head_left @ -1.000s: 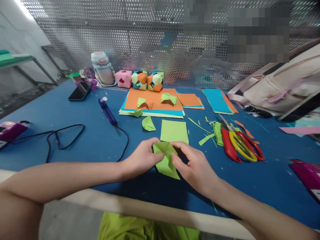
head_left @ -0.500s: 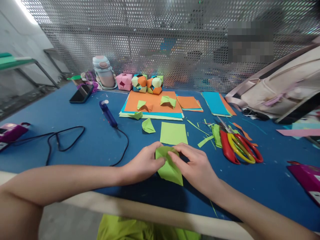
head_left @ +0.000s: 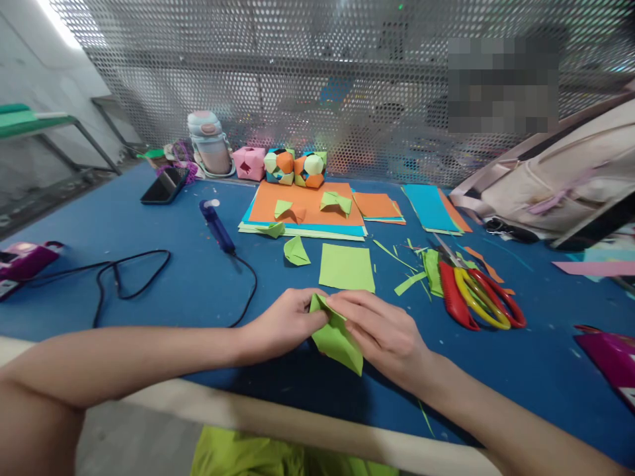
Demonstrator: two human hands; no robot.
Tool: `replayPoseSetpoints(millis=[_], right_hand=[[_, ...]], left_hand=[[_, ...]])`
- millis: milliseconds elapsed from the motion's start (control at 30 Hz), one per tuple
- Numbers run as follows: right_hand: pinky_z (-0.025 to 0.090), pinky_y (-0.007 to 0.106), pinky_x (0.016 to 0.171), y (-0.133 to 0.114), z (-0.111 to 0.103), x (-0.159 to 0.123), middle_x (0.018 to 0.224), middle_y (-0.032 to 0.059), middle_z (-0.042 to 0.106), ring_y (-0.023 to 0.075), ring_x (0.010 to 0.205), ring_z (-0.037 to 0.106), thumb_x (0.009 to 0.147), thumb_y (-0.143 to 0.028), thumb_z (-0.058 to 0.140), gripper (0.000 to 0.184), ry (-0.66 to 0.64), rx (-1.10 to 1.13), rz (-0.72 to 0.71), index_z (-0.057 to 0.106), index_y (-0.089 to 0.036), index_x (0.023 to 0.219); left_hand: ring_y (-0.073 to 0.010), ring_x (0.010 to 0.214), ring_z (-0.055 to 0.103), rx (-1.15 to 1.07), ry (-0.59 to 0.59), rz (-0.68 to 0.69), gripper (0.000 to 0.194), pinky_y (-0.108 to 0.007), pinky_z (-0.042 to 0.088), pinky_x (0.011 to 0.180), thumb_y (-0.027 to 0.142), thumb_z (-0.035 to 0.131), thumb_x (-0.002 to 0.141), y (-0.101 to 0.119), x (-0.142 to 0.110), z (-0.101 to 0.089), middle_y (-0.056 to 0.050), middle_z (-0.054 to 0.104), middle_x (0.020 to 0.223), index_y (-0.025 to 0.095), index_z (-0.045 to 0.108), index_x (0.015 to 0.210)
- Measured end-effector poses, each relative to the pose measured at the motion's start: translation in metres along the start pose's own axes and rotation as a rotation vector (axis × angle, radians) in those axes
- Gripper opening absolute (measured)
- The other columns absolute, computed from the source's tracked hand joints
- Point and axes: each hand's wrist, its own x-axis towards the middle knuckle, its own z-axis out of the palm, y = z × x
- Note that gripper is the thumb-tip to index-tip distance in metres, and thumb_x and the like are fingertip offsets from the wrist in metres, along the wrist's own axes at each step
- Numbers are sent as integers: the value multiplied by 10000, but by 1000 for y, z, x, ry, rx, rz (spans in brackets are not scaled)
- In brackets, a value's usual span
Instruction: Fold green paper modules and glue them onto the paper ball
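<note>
Between my hands, just above the table's front edge, is a partly folded piece of green paper [head_left: 338, 344]. My left hand [head_left: 285, 325] pinches its left side, thumb on the near face. The fingers of my right hand [head_left: 384, 330] press along its upper right edge; part of the paper is hidden under them. Just beyond lies a flat green paper square [head_left: 346, 267]. Left of that square sits a folded green paper piece [head_left: 296, 251]. More folded pieces, one green [head_left: 336, 203] and one green and orange [head_left: 290, 211], rest on a stack of orange paper [head_left: 307, 228].
Red and yellow scissors [head_left: 479, 297] lie at right beside green paper scraps [head_left: 411, 283]. A blue corded tool [head_left: 217, 228] lies at left, near a phone [head_left: 165, 186]. Paper cubes [head_left: 280, 166] and a bottle [head_left: 211, 145] stand at the back, a bag [head_left: 570, 178] at right.
The green paper's top has been folded over further, and my right fingers now lie flatter across its upper edge. My left hand keeps its pinch. The view has shifted slightly.
</note>
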Motion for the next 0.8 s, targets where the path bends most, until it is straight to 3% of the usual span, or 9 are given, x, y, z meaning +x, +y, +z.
replayPoseSetpoints(millis=[200, 367, 600, 800], right_hand=[[564, 270, 738, -2, -2, 1, 996, 118, 640, 167, 919, 639, 875, -55, 396, 352, -19, -41, -40, 550, -158, 1175], [567, 267, 724, -2, -2, 2, 965, 120, 642, 165, 890, 644, 878, -48, 392, 323, -12, -52, -27, 567, -147, 1131], [562, 271, 779, 0, -1, 0, 1001, 119, 642, 160, 926, 639, 895, -82, 413, 300, 24, -42, -17, 567, -152, 1142], [564, 287, 785, 1, -1, -1, 986, 118, 653, 171, 923, 645, 899, -93, 396, 317, 23, -74, -13, 578, -161, 1148]], left_hand=[[-93, 631, 467, -44, 25, -38, 78, -192, 366, 563, 192, 538, 701, -1, 0, 1, 45, 512, 647, 134, 567, 745], [-93, 621, 448, -99, -72, -101, 120, -203, 361, 567, 196, 568, 670, 5, -3, -1, 45, 497, 649, 137, 554, 773], [-104, 667, 453, -306, -125, -86, 168, -226, 406, 633, 217, 428, 789, 12, -7, -5, 6, 510, 692, 137, 571, 746], [-80, 566, 380, -130, -70, -85, 267, -198, 376, 548, 339, 431, 846, 10, -8, -4, 39, 418, 604, 165, 453, 645]])
